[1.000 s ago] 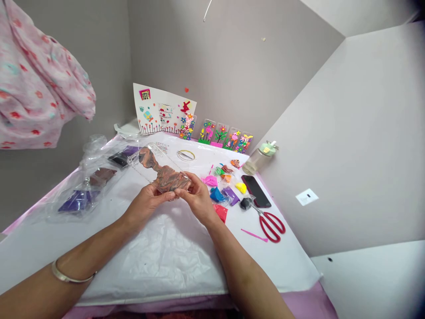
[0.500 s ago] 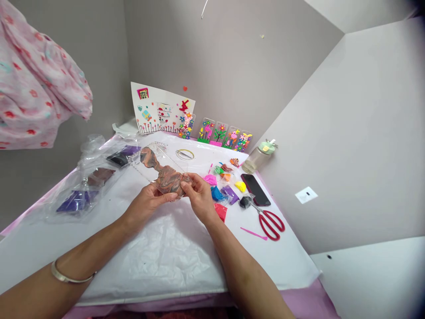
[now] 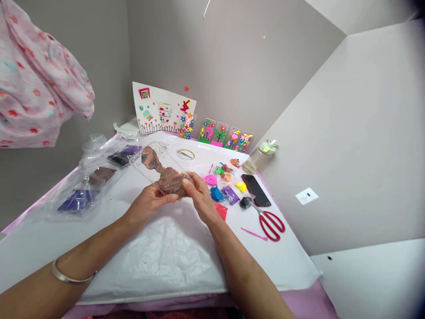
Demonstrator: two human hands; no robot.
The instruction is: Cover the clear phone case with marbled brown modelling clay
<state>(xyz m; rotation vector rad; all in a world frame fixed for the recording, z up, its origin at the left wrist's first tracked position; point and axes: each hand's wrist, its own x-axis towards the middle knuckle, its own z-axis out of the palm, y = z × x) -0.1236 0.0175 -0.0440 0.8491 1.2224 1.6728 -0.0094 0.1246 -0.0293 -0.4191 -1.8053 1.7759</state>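
Note:
A clear panel bearing marbled brown, orange and grey clay point(image 3: 171, 179) is held up over the middle of the table, tilted. The clay has a rounded upper part, a narrow neck and a wide lower part. My left hand point(image 3: 152, 199) grips the lower left edge, its thumb lying on the front. At the lower right, my right hand point(image 3: 196, 190) holds the same panel, with its thumb pressed on the clay. The fingers behind the panel are mostly hidden.
Red-handled scissors point(image 3: 270, 223), a pink tool point(image 3: 254, 234), a phone point(image 3: 255, 190) and coloured clay packs point(image 3: 217, 193) lie right. Bagged clay point(image 3: 78, 200) is left. Decorated panels point(image 3: 221, 133) and a bottle point(image 3: 257, 159) stand behind.
My right thumb has shifted slightly on the clay. Both hands keep their hold on the panel, and the whole view has moved a little.

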